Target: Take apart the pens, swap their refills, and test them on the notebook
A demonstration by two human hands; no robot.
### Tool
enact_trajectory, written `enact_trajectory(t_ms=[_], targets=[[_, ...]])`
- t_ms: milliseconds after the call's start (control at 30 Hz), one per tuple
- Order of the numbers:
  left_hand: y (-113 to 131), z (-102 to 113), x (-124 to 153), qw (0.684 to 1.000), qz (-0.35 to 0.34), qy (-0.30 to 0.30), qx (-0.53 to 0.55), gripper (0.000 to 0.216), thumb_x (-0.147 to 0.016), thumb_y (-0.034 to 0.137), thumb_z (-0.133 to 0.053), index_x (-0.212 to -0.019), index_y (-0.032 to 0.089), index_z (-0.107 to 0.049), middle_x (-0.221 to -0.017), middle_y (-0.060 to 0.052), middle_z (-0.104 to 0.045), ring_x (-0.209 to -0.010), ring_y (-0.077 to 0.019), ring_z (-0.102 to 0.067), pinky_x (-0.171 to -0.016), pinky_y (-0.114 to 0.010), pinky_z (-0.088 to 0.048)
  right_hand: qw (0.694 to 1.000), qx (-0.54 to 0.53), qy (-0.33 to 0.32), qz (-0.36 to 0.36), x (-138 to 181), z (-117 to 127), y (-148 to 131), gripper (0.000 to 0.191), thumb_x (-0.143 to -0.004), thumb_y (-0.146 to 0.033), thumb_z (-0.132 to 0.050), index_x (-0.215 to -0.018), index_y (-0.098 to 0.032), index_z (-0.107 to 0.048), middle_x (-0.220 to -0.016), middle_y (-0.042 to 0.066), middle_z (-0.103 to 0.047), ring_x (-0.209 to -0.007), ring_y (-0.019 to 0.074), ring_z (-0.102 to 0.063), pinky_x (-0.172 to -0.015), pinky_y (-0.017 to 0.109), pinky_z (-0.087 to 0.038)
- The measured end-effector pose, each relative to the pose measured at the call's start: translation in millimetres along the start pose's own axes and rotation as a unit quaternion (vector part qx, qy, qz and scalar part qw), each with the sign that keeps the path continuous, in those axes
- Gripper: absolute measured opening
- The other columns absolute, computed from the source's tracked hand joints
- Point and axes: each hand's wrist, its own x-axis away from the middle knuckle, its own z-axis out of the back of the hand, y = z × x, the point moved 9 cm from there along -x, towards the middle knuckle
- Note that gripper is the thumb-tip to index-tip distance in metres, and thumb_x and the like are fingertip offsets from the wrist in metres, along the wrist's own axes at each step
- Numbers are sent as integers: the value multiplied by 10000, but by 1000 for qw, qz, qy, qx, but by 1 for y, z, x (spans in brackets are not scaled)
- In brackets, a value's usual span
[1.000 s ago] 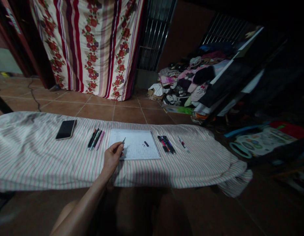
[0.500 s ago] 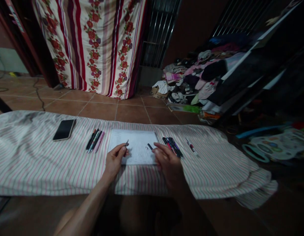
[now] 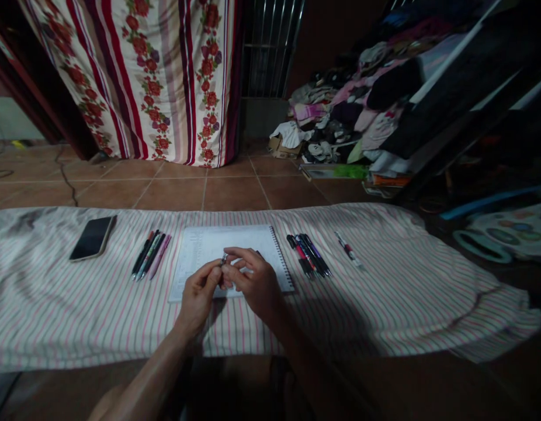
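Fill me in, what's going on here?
A person's left hand pinches a small object, too small to identify, above an open spiral notebook. The right hand meets it there, fingertips close around the same spot. On the striped cloth, pens and a phone lie to the left; more pens lie to the right, with one set apart.

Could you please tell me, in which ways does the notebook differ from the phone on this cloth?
The notebook shows a pale page, while the phone shows a dark screen. The notebook is clearly larger than the phone. The left hand and right hand partly cover the notebook; the phone lies apart from them, fully in view. Both lie flat on the striped cloth.
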Motion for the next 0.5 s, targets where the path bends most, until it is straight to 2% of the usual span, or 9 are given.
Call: enact_trajectory(t_ms=[233,500], targets=[[6,-12,4,998,-39,-31,-50,283,-792,370,-567,-917,142,-679,-674,-22,-609,-633,-133,-527,-630,-258,-442,999,-20,24,10,7,6,-1,209,-733,-215,-572,-922,-208,-660,-848,22,-569,-611,91,-575,-432,164,-476],[21,-10,6,995,-69,-39,-61,228,-788,352,-570,-809,143,-657,-678,-20,-581,-650,-140,-541,-624,-253,-454,994,2,28,108,15,4,-20,161,-816,-230,-543,-919,-215,-666,-846,16,-590,-517,47,-539,-432,156,-471]])
